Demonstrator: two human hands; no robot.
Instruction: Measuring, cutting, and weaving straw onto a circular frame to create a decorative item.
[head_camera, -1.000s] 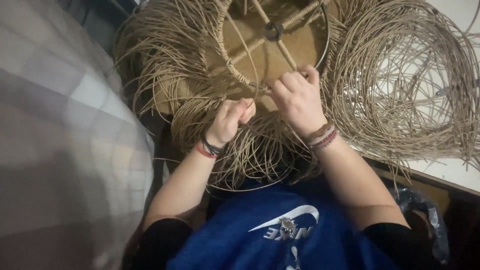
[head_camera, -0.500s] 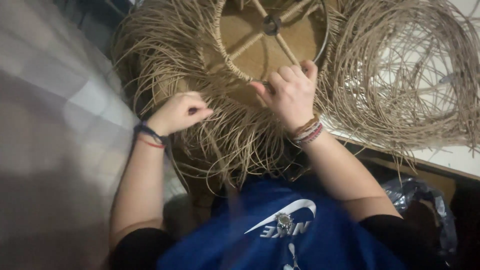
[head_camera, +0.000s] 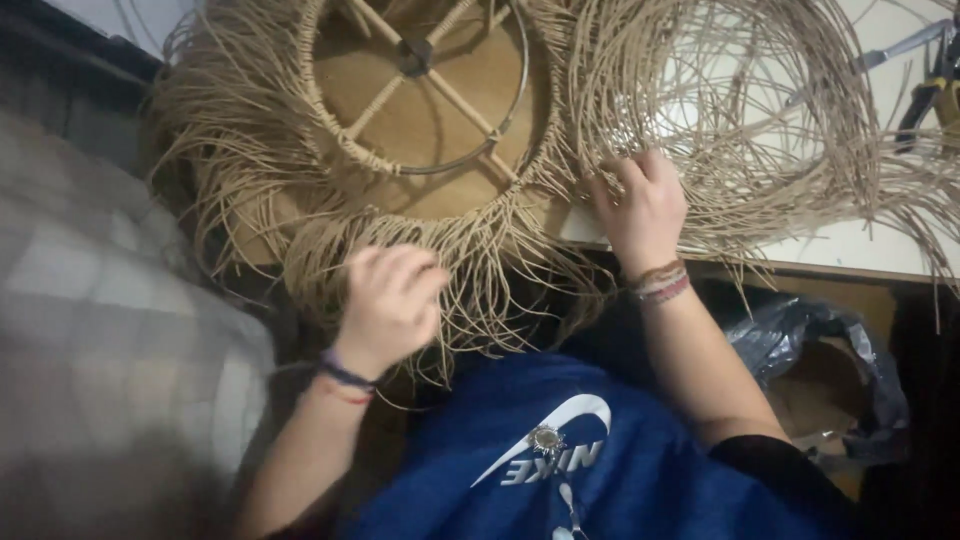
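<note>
A round metal ring frame (head_camera: 500, 130) with wooden spokes lies before me, wrapped in tan cord whose long loose strands (head_camera: 300, 240) hang out all round. My left hand (head_camera: 390, 300) sits at the frame's near fringe, fingers curled among the hanging strands; whether it pinches one is hard to tell. My right hand (head_camera: 640, 210) rests further right at the table edge, fingers spread into a big loose coil of the same tan cord (head_camera: 760, 150). Both wrists wear braided bracelets.
The coil lies on a white tabletop (head_camera: 860, 250). Pliers (head_camera: 930, 90) lie at the far right. A grey plastic bag (head_camera: 830, 370) sits below the table edge. A pale checked blanket (head_camera: 90, 340) fills the left side. My blue shirt (head_camera: 560, 470) is at the bottom.
My right hand left the ring's rim and moved right onto the loose coil. My left hand shifted back right along the fringe. The view also swung, so the frame sits further left.
</note>
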